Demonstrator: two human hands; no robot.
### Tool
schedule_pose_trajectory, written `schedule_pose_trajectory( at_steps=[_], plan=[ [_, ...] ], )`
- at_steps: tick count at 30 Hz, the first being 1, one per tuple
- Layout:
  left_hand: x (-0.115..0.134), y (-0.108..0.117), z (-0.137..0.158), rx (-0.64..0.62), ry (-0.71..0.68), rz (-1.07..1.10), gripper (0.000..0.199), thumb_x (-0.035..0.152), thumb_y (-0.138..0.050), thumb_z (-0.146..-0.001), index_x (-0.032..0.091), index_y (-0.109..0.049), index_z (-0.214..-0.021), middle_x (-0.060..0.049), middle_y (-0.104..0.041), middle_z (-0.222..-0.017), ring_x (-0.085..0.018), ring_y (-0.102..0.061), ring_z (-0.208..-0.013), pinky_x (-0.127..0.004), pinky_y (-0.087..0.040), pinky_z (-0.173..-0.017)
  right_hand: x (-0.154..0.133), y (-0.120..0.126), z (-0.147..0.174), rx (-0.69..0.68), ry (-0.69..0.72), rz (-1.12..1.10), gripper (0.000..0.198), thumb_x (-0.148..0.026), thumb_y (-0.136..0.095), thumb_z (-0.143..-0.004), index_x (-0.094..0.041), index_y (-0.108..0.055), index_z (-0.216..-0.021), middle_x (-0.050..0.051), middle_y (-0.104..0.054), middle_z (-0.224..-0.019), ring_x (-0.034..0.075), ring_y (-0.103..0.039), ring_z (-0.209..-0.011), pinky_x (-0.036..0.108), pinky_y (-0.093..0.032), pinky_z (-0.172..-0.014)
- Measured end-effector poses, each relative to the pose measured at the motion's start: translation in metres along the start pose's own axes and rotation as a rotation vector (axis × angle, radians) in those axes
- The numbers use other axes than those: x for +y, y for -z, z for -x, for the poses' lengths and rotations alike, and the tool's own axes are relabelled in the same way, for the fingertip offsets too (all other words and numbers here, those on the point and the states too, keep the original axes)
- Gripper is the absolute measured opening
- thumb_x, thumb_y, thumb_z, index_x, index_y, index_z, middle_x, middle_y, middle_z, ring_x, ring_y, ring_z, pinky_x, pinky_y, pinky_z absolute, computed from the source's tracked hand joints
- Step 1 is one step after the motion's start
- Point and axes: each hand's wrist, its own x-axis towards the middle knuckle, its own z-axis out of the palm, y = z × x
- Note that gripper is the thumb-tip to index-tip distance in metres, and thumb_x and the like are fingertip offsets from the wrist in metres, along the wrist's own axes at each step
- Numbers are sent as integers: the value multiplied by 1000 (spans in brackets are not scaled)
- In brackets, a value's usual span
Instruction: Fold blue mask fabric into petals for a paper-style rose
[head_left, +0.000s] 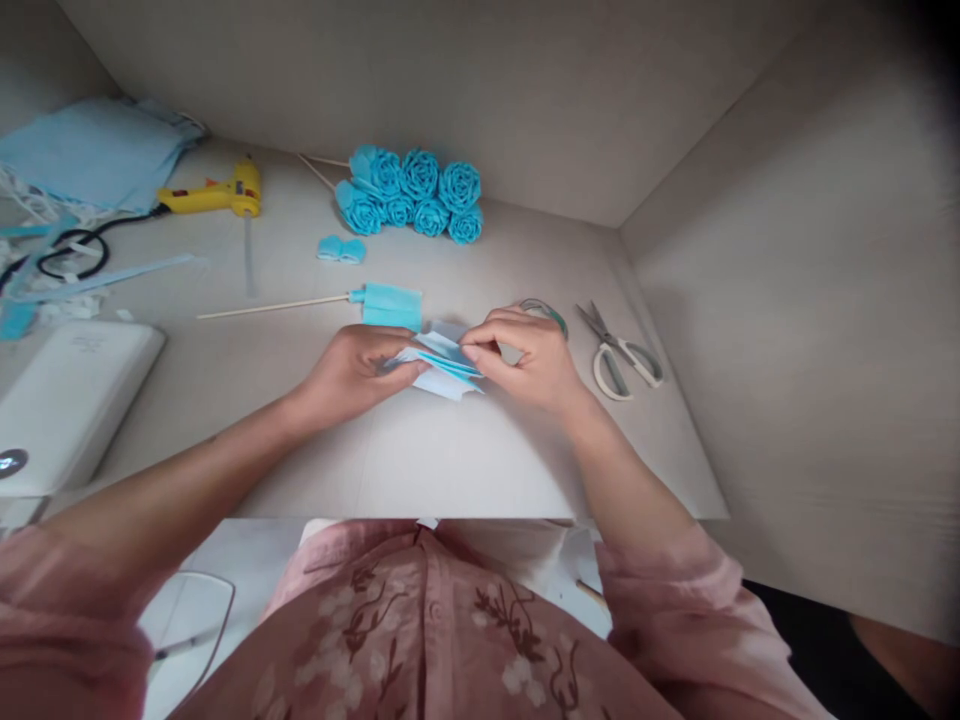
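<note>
Between my two hands, just above the table, is a small stack of folded blue and white fabric pieces [450, 372]. My left hand [360, 368] pinches its left end between thumb and fingers. At the right end, my right hand [525, 355] pinches the edge with thumb and forefinger. Just beyond my hands lies a thin wooden stick [274, 306] with a blue fabric square [392, 305] at its right end. A small blue folded piece [341, 249] rests farther back. To the right, scissors [616, 350] lie with blades slightly apart, near a green tape roll [551, 312] partly behind my right hand.
Several blue fabric roses [420, 195] on sticks lie by the back wall. A yellow glue gun [214, 192] stands at the back left, with a stack of blue masks [94, 155] beyond. A white power bank [79, 400] and scraps [67, 295] occupy the left side.
</note>
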Motion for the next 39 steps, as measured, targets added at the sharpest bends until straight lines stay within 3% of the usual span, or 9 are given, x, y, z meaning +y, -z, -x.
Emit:
schedule_pose_trajectory(
  at_steps=[4,7,13,17,23,26,31,39],
  plan=[
    [4,1,2,-135,-88,130,22,33,-60,-91,17,-74,-85,-3,-74,-77,-12,-66,-69,-19,-48,-65,13,10,1,112,-245,-52,29,-42,-52,-96,-24,-71,-109,3,-74,-88,15,-66,-77,29,-49,-72],
    [5,-2,5,-271,-192,202,19,27,-59,-91,18,-75,-90,-5,-73,-77,-11,-65,-67,-18,-46,-64,35,11,3,172,-348,11,27,-38,-54,-95,-23,-73,-105,4,-75,-97,17,-67,-83,30,-50,-75],
    [5,-9,7,-382,-224,206,20,23,-57,-92,17,-76,-91,-4,-68,-69,-11,-60,-62,-20,-43,-59,57,-3,7,-145,-330,241,21,-35,-69,-86,-23,-74,-103,6,-75,-96,21,-66,-87,34,-44,-80],
    [7,-9,6,-402,-223,202,21,23,-57,-92,16,-76,-90,-3,-64,-65,-10,-56,-59,-20,-40,-56,53,-11,6,-219,-348,356,30,-37,-78,-80,-23,-73,-106,6,-75,-96,23,-66,-90,38,-38,-87],
    [6,-10,7,-424,-201,205,22,27,-57,-93,17,-76,-89,-3,-64,-67,-11,-57,-61,-20,-40,-58,53,-13,4,-169,-388,248,10,-29,-77,-80,-21,-72,-83,0,-70,-77,14,-58,-70,31,-36,-74],
    [6,-11,7,-430,-188,204,23,29,-56,-93,17,-76,-90,-4,-65,-68,-11,-57,-61,-21,-40,-58,54,-12,5,-125,-369,204,14,-32,-71,-85,-20,-70,-77,0,-69,-72,13,-57,-66,30,-37,-73],
    [6,-11,7,-435,-191,212,24,28,-56,-93,15,-76,-89,-5,-66,-69,-12,-59,-62,-21,-41,-59,57,-12,7,-110,-320,232,24,-36,-64,-91,-20,-68,-74,-1,-68,-67,13,-57,-64,32,-37,-81],
    [5,-11,7,-432,-207,210,20,25,-58,-92,16,-75,-88,-4,-65,-68,-11,-58,-61,-20,-40,-58,55,-13,7,-68,-352,249,7,-26,-67,-87,-25,-73,-83,-3,-72,-71,15,-61,-66,35,-39,-88]
  ],
)
